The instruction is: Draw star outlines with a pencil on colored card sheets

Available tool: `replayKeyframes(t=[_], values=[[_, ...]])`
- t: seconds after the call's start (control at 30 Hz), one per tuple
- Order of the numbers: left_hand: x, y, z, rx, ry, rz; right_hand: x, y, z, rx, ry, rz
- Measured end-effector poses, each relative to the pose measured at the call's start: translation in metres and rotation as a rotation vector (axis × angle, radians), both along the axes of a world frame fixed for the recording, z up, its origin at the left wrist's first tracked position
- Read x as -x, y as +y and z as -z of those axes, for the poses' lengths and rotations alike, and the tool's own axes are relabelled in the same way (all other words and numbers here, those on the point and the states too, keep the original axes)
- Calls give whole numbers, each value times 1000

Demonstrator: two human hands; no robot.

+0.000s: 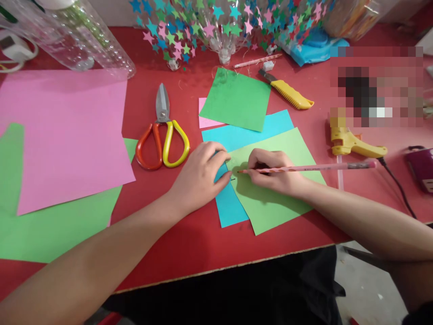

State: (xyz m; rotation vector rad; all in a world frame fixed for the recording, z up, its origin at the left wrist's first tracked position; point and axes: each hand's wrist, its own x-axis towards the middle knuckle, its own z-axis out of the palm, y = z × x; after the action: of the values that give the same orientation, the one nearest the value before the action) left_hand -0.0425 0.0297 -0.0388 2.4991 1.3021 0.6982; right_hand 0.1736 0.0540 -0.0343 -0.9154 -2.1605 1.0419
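My right hand (274, 174) grips a pink pencil (318, 168), its tip touching or just above the light green paper (270, 216) near the left edge. A short dark mark (233, 179) shows on that edge. With fingers spread and slightly bent, my left hand (206, 176) rests at the left side of the sheet, its fingertips by the edge. Under the light green sheet lies blue paper (230, 210). Farther back, a dark green square of paper (238, 99) overlaps the blue one and a small pink piece (207, 116).
Scissors (163, 108) with red and yellow handles lie left of my left hand. Large pink paper (71, 135) and green paper (67, 230) cover the left side. A yellow cutter (292, 94) and a glue gun (355, 143) lie right. Star decorations (223, 27) stand at the back.
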Motion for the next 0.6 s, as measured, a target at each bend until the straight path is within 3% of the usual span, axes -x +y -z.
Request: replayKeyframes(t=[0.33, 0.6], values=[[0, 0, 0, 15, 11, -8, 0, -1, -1, -9, 3, 93], [0, 0, 0, 27, 8, -12, -2, -1, 0, -9, 4, 76]])
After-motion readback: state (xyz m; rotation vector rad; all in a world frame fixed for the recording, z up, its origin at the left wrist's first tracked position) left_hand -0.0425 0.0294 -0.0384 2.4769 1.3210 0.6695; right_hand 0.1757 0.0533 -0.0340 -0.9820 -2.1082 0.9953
